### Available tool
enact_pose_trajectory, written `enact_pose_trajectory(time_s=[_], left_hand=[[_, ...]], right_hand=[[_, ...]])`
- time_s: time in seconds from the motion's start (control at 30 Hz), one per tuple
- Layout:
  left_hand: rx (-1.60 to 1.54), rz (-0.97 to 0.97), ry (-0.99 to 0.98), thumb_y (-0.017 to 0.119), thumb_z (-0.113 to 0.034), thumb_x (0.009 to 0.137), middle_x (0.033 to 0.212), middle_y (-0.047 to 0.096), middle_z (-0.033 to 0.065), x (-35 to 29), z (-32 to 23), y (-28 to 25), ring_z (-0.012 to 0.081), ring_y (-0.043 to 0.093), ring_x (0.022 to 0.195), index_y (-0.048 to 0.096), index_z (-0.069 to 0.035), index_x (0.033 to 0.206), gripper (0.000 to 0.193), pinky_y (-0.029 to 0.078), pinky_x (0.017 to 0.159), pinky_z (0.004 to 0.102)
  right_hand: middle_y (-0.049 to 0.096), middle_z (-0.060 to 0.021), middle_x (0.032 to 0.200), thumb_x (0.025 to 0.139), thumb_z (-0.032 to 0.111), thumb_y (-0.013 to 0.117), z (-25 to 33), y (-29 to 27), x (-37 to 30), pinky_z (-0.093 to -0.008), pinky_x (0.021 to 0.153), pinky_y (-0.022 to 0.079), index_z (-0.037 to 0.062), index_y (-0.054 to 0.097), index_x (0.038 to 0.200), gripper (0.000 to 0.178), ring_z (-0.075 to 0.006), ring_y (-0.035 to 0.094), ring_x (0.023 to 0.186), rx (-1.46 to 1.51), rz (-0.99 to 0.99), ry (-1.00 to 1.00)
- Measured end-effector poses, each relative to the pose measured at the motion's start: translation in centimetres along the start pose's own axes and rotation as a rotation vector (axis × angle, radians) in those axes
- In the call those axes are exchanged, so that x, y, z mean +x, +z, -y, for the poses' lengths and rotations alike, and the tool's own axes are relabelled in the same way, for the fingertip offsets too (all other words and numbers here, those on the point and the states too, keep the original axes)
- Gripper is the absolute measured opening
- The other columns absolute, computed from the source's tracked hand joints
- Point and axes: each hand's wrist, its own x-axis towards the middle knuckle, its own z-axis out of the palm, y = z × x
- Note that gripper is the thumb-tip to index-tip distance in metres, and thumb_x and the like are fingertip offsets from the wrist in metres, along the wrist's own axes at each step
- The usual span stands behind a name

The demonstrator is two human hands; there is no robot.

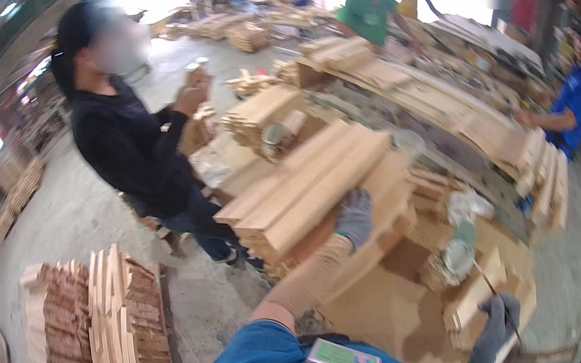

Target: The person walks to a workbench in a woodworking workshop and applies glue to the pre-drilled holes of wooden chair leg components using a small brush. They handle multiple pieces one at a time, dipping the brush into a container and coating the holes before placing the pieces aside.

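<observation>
My left hand, in a grey glove, lies with its fingers stretched out on pale wood beside a stack of planed boards. At the lower right, my right hand, also gloved in grey, is closed around a thin stick. The stick's upper end reaches to the rim of a small round can; whether its tip is a brush, I cannot tell. Short wooden pieces lie between that can and my right hand. Brown board spreads below the stack.
At the left, a person in black stands holding a small container. Bundles of wood strips sit on the floor. Another board stack and a long work table with boards extend beyond. People in green and blue work there.
</observation>
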Motion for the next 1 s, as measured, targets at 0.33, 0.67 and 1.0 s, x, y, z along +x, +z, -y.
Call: enact_pose_trajectory(time_s=[0.33, 0.67, 1.0], left_hand=[[-0.165, -0.071, 0.065, 0.050, -0.020, 0.076, 0.137, 0.037, 0.0208, -1.2, -0.1, -1.9, 0.0377, 0.029, 0.132, 0.039, 0.004, 0.130, 0.061, 0.025, 0.109, 0.0476], [-0.251, -0.014, 0.052, 0.047, -0.011, 0.074, 0.136, 0.038, 0.0186, -0.6, 0.0, -2.3, 0.0358, 0.035, 0.129, 0.041, 0.000, 0.130, 0.057, 0.030, 0.106, 0.0480], [-0.291, 0.003, 0.026, 0.046, -0.009, 0.075, 0.135, 0.039, 0.0182, -0.8, -0.2, -2.9, 0.0357, 0.034, 0.128, 0.042, 0.000, 0.129, 0.055, 0.032, 0.103, 0.0492]], right_hand=[[0.060, -0.0095, 0.080, 0.091, 0.012, 0.054, 2.1, 0.7, -1.0, -0.0294, 0.071, 0.048, 0.0000, 0.056, 0.089, 0.012, -0.0165, 0.056, 0.073, -0.048, -0.029, 0.169], [0.060, -0.0091, 0.076, 0.090, 0.012, 0.055, 1.3, -0.2, -1.4, -0.0286, 0.068, 0.046, 0.0006, 0.057, 0.088, 0.011, -0.0166, 0.055, 0.070, -0.012, -0.103, 0.185], [0.061, -0.0080, 0.076, 0.091, 0.012, 0.055, 1.5, -0.3, -1.7, -0.0280, 0.067, 0.046, 0.0029, 0.057, 0.086, 0.011, -0.0150, 0.055, 0.069, -0.020, -0.080, 0.160]])
